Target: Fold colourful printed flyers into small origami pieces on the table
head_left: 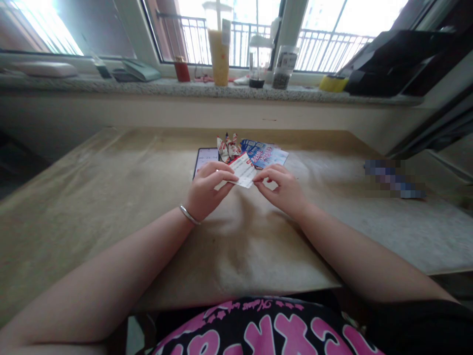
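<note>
Between my two hands is a small white paper card [244, 170] with red print along its upper edge, tilted and held above the table. My left hand [210, 185] pinches its left side between thumb and fingers; a silver bangle circles that wrist. At the lower right corner, the fingertips of my right hand [279, 185] close on the card's edge. Just beyond it lie folded paper pieces [228, 148] in white and red, and a fan of blue printed cards [268, 154]. A phone [206, 157] with a lit screen is partly covered by my left hand.
The brown-covered table [155, 158] reaches to the wall. On the right lies a blurred-out bluish item [393, 180]. The stone windowsill [140, 88] bears a tall yellow drink cup [219, 56], a red container [182, 70], jars and a black bag [391, 61].
</note>
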Motion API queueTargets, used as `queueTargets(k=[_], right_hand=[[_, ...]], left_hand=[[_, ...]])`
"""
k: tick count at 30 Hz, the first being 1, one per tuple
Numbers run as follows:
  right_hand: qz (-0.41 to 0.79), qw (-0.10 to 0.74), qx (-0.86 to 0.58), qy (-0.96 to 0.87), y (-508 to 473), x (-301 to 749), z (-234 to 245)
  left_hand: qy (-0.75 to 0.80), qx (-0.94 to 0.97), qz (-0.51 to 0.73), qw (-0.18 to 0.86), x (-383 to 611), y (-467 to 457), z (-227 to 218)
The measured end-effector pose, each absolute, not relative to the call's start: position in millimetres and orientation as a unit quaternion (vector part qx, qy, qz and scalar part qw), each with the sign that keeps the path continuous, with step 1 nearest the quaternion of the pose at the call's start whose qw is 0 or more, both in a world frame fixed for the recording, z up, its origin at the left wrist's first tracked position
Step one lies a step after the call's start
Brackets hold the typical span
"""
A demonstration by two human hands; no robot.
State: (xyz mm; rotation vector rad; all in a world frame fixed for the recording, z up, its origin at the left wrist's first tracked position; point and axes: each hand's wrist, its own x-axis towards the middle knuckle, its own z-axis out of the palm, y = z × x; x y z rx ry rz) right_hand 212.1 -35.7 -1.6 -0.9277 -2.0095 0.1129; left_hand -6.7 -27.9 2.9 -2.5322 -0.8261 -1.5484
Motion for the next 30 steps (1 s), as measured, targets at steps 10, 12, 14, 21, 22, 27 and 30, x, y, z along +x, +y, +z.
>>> queueTargets(k=[10, 12, 14, 21, 22, 27, 30], right_hand=[[0.121, 0.429, -0.441, -0.779, -20.8, 214.9, -21.5], [0.120, 0.436, -0.439, -0.776, -21.1, 214.9, -21.2], [0.118, 0.439, -0.435, -0.778, -23.1, 214.3, -19.1], [0.030, 0.417, -0.400, -0.815, -26.0, 214.4, -11.1], [0.008, 0.413, -0.395, -0.821, -25.2, 215.4, -10.7], [-0.033, 0.391, -0.398, -0.829, -22.3, 222.4, -8.1], [-0.044, 0.375, -0.394, -0.838, -22.2, 225.4, -6.1]], left_hand=[[-0.245, -0.905, -0.336, 0.093, -13.6, -17.9, -5.3], [-0.249, -0.908, -0.323, 0.097, -14.4, -17.3, -4.8], [-0.241, -0.913, -0.309, 0.109, -14.4, -17.6, -3.5], [-0.172, -0.939, -0.266, 0.131, -10.5, -21.1, -0.3], [-0.166, -0.941, -0.267, 0.128, -10.3, -21.6, -0.6], [-0.168, -0.948, -0.256, 0.092, -12.9, -24.5, 0.5], [-0.178, -0.945, -0.258, 0.095, -14.2, -26.3, 3.9]])
